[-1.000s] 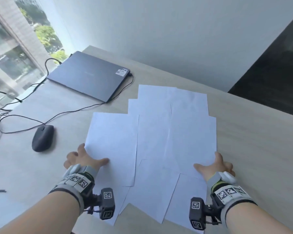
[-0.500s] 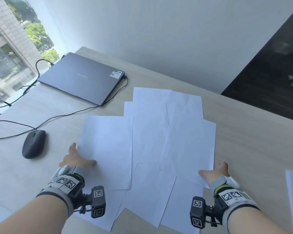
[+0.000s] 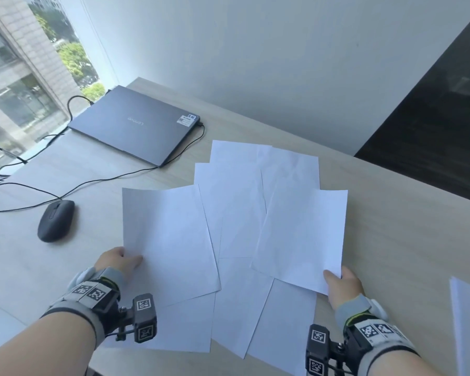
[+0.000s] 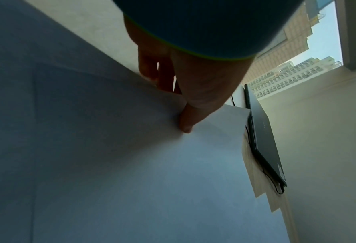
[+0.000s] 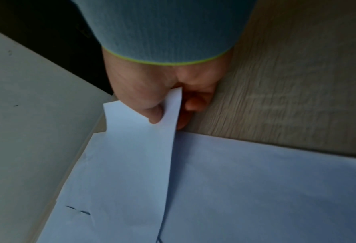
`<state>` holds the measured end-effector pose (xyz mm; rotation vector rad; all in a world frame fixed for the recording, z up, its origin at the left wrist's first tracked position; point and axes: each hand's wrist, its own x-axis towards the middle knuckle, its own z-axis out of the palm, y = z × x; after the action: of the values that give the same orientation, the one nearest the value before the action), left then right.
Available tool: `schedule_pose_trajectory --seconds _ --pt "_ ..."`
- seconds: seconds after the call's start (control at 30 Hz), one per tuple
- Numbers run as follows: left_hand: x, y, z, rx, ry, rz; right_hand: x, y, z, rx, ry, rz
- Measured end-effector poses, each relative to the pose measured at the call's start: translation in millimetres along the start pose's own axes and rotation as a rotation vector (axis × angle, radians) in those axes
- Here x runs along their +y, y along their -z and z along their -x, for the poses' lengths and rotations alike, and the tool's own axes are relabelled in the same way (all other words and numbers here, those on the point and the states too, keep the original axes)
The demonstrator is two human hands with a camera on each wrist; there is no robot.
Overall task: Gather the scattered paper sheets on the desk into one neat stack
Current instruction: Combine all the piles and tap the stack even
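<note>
Several white paper sheets (image 3: 236, 213) lie overlapping on the light wooden desk (image 3: 391, 226). My left hand (image 3: 120, 260) pinches the near left edge of the left sheet (image 3: 168, 240), thumb on top, and that sheet is raised off the ones below. In the left wrist view the left hand (image 4: 185, 98) has its thumb on the left sheet (image 4: 172, 180) and fingers under it. My right hand (image 3: 342, 283) pinches the near right corner of the right sheet (image 3: 301, 234). The right wrist view shows the right hand (image 5: 164, 105) with that right sheet (image 5: 131, 156) curling up between thumb and fingers.
A closed grey laptop (image 3: 133, 126) lies at the back left with cables (image 3: 92, 183) trailing across the desk. A black mouse (image 3: 55, 220) sits left of the sheets. Another white sheet (image 3: 469, 321) shows at the right edge. A white wall stands behind the desk.
Both hands went from resting flat at the sheets' edges to pinching them. The left and right sheets have lifted and tilted off the pile.
</note>
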<state>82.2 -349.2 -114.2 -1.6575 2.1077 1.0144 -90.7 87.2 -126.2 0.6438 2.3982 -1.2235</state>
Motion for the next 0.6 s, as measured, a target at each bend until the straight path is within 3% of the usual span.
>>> schedule_pose_trajectory --seconds 0.17,0.37,0.6 --pt "-6.8 -13.8 17.8 -0.068 -0.054 0.368 1.4 2.7 6.7 -0.025 0.096 -0.064" --pt "23.5 -34.8 53.4 -0.229 0.02 0.763 0.6 -5.2 25.7 -0.306 0.044 -0.111" --pt "65.4 -97.9 77.2 -0.365 0.033 0.648 -2.6 -12.5 48.2 -0.514 -0.124 -0.234"
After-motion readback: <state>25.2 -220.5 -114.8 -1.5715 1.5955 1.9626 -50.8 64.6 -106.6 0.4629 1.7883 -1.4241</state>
